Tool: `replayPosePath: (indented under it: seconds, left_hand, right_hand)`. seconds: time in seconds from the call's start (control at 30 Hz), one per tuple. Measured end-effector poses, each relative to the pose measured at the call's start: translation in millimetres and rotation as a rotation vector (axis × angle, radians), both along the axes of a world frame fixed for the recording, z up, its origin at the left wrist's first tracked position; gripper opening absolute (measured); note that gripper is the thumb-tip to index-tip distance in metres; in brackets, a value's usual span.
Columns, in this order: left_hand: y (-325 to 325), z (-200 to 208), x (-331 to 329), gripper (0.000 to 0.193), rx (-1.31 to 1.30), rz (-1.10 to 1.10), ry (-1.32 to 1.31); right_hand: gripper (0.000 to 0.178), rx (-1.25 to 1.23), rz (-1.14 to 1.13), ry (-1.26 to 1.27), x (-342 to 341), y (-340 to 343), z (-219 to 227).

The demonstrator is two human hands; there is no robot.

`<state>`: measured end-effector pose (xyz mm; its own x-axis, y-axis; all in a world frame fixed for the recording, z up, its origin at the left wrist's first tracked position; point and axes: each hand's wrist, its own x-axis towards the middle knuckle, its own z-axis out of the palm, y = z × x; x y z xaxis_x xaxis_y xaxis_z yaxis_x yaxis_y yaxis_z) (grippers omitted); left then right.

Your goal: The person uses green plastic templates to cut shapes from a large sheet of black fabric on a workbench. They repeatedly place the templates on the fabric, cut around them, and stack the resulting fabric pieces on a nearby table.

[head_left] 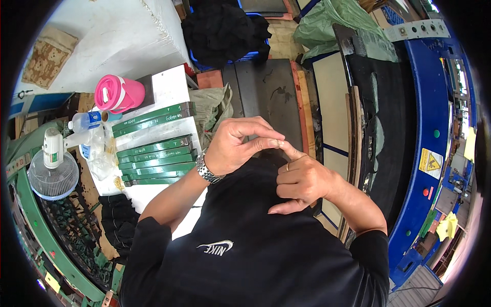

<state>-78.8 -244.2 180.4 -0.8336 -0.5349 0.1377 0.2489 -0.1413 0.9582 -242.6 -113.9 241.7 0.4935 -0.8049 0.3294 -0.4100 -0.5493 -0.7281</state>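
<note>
My left hand, with a metal watch on its wrist, is held in front of my chest. Its thumb and fingers arch and meet at their tips in a pinch. Whatever lies between the tips, if anything, is too small to make out. My right hand wears a ring and is beside it. Its index finger reaches to the left fingertips and touches them. The right thumb sticks out below, the other fingers are bent, and nothing shows in that palm. Both hands are above my black shirt.
To the left, a white table bears several long green bars, a pink jug and a plastic bottle. A fan stands beyond. Ahead is a blue crate of black cloth; a blue machine stands at right.
</note>
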Motion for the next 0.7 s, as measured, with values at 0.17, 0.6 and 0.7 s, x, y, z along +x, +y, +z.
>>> replayPosePath:
  seconds: [0.17,0.6,0.7]
  left_hand:
    - [6,0,4,0.011,0.114,0.021,-0.086]
    - [18,5,0,0.013,0.139,-0.016,-0.319]
    - [17,2,-1,0.013,0.019,0.0,-0.349]
  right_hand:
    - [0.046,0.148,-0.139,-0.471,4,7,-8]
    - [0.003,0.515,-0.821,-0.69,11,2,-17]
    - [0.008,0.518,-0.873,-0.632,8,6,-29]
